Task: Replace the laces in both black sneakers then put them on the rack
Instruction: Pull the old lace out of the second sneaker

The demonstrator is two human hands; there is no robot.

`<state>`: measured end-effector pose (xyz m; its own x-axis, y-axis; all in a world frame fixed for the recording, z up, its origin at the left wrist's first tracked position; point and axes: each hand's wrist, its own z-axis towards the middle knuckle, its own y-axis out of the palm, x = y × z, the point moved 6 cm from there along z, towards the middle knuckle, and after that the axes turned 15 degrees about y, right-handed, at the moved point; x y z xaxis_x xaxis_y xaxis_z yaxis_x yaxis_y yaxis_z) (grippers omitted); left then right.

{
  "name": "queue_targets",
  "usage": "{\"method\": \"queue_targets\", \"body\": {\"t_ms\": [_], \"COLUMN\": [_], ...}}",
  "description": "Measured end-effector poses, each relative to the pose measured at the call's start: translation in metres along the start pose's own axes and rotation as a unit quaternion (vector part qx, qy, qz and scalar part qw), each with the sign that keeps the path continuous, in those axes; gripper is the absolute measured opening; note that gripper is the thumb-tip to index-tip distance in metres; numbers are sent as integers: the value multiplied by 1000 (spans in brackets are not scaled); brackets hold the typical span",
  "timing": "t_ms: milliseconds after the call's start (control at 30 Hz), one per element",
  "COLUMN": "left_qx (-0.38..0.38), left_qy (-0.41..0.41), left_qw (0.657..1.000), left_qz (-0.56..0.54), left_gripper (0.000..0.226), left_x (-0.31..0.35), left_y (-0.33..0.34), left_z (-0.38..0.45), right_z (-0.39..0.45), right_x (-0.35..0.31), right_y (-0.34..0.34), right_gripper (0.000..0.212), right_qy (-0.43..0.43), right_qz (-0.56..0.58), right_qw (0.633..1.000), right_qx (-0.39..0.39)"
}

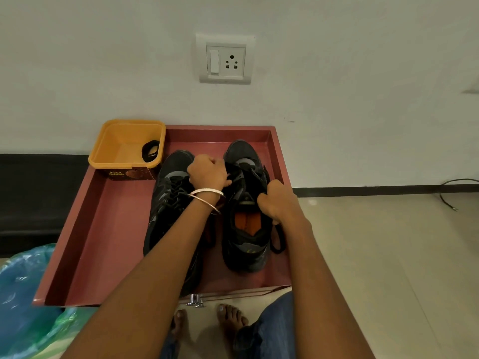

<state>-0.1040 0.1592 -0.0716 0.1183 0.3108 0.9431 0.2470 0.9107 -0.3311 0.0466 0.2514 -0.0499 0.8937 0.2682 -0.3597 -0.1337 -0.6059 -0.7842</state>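
two black sneakers side by side inside the red tray [85, 229], toes toward the wall. left hand [207, 173] curled tight over the laces of the right sneaker [245, 237]; right hand [277, 203] gripping its tongue near the orange insole. left sneaker [168, 203] laced, partly under the forearm. yellow tub [124, 146] at the tray's far left corner, holding a black lace coil [150, 150].

- Setting: a home interior.
- Evidence: white plastic wall switch-and-socket plate [225, 59] on a plain painted wall; beige tiled floor [388, 255]; bare feet [230, 318].
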Motion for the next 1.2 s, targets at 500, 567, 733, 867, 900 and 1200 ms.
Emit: {"method": "queue_targets", "body": {"t_ms": [500, 567, 733, 867, 900, 1200], "left_qx": [-155, -143, -186, -258, -259, -195], "left_qy": [360, 373, 382, 229, 193, -51], "left_qw": [814, 802, 829, 921, 936, 965], "left_qz": [429, 444, 365, 179, 138, -169], "left_gripper": [14, 10, 19, 14, 16, 17], "left_x": [55, 59, 54, 40, 38, 30], "left_y": [37, 38, 39, 24, 20, -15], "left_z": [-36, -43, -31, -10, -8, -1], "right_z": [3, 3, 0, -3, -3, -5], "right_x": [-4, -4, -4, -7, -7, -11], "right_y": [4, 4, 2, 2, 2, 2], "right_gripper": [10, 8, 10, 19, 23, 19], "right_qy": [-4, -2, 6, 20, 24, 23], "right_qz": [-16, -17, -28, -40, -43, -63], "right_qw": [1000, 1000, 999, 999, 999, 996], "right_qx": [16, 17, 21, 21, 22, 63]}}
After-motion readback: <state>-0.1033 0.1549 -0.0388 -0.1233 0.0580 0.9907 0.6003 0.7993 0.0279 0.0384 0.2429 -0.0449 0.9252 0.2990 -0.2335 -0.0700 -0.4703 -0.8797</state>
